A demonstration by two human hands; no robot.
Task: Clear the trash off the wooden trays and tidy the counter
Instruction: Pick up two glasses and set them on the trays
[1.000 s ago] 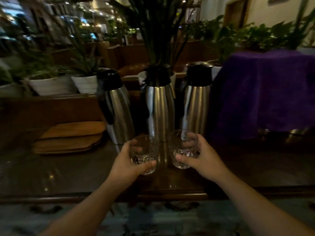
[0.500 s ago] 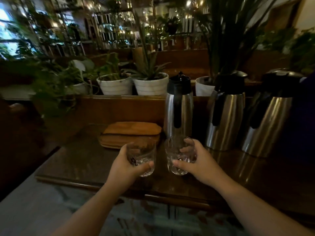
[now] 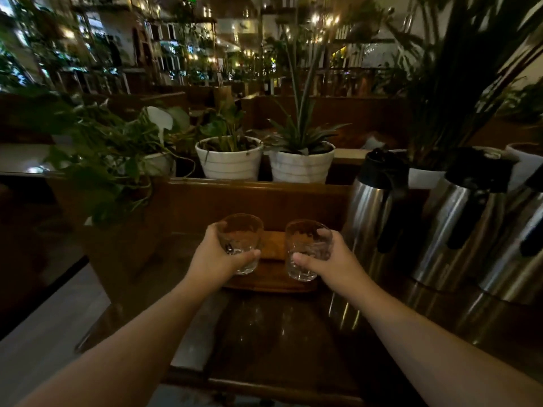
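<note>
My left hand (image 3: 213, 261) grips a clear drinking glass (image 3: 241, 239), and my right hand (image 3: 333, 262) grips a second clear glass (image 3: 307, 248). Both glasses are upright and side by side above the stacked wooden trays (image 3: 271, 282), which lie on the dark counter (image 3: 282, 333) against its wooden back wall. I cannot tell whether the glasses touch the top tray. No trash shows on the visible parts of the trays.
Three steel thermos jugs (image 3: 373, 212) (image 3: 458, 227) (image 3: 523, 248) stand on the counter right of the trays. White plant pots (image 3: 229, 160) (image 3: 299, 164) sit on the ledge behind. A leafy plant (image 3: 102, 163) overhangs the left end, where the counter edge drops to the floor.
The view has swung left and I have moved closer. Both hands have carried the glasses from in front of the jugs to over the wooden trays.
</note>
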